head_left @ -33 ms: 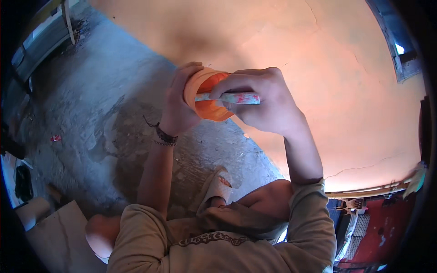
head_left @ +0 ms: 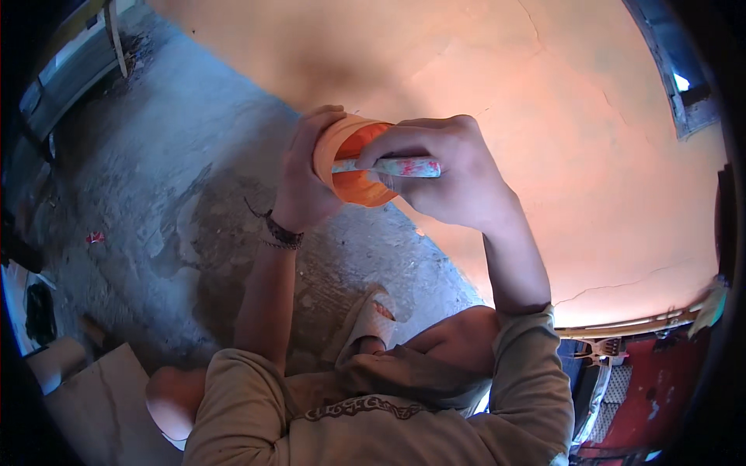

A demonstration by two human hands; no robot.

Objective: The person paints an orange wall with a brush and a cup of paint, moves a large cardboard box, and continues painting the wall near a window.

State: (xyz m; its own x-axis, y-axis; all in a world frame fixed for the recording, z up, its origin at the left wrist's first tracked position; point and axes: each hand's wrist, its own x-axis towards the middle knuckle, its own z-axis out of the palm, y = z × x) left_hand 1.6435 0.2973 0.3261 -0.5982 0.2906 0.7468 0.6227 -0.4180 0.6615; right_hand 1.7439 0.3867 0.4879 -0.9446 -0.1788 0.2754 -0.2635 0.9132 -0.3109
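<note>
The left hand [head_left: 299, 175] curls wide, its wrist [head_left: 294, 215] below the fingers [head_left: 322, 115]. The right hand [head_left: 458, 167] pinches, knuckles [head_left: 465, 128] to the right of its bent fingers.

Red scrap [head_left: 95, 237] on grey floor [head_left: 148, 202]

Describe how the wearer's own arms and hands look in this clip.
The left hand and right hand are ungloved. A dark braided bracelet with a loose cord end circles the left wrist; none shows on the right. Loose brownish-olive short sleeves leave both forearms uncovered.
</note>
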